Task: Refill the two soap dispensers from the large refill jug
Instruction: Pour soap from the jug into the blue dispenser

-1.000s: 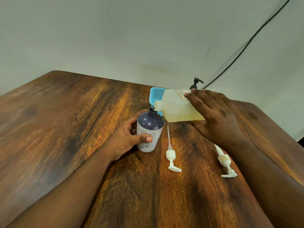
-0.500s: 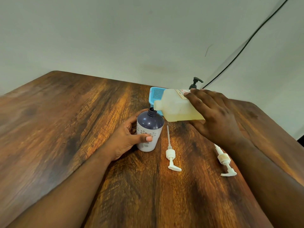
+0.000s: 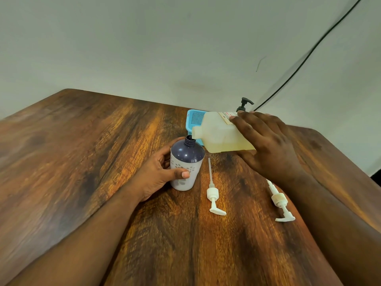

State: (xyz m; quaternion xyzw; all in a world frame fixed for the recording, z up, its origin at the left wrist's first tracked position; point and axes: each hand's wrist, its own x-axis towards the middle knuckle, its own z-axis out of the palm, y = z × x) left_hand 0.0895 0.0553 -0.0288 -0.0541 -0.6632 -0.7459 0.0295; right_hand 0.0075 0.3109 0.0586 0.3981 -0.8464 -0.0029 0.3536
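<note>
Your left hand (image 3: pixel 158 172) is wrapped round the purple bottle (image 3: pixel 186 164), thumb across the front, steadying it upright on the table (image 3: pixel 82 162). Your right hand (image 3: pixel 268 145) grips the refill jug (image 3: pixel 220 135) from the back end, fingers over the top, tipped nearly flat w/ its spout right at the bottle's open neck. Hands sit apart, one per container.

Handling: jug looks about a third full, yellowish liquid pooled along the low side, so prob. not heavy, but weight will shift toward the spout as you tilt. Thin walls may flex if squeezed; soap on the outside would make it slippery. Hold the body firmly, no squeeze. Bottle is light and narrow-necked, likely tips easily, so keep a hold low on it.

Hard to see: can't tell if soap is actually flowing, no stream visible at the neck. Fill level inside the dark bottle is hidden. Two white pumps (image 3: pixel 213 195) (image 3: pixel 279 200) lie on the table, well apart. A dark pump top (image 3: pixel 244 103) behind the jug may be the 2nd dispenser; its body is blocked. Blue basket (image 3: pixel 195 120) is partly covered too.
</note>
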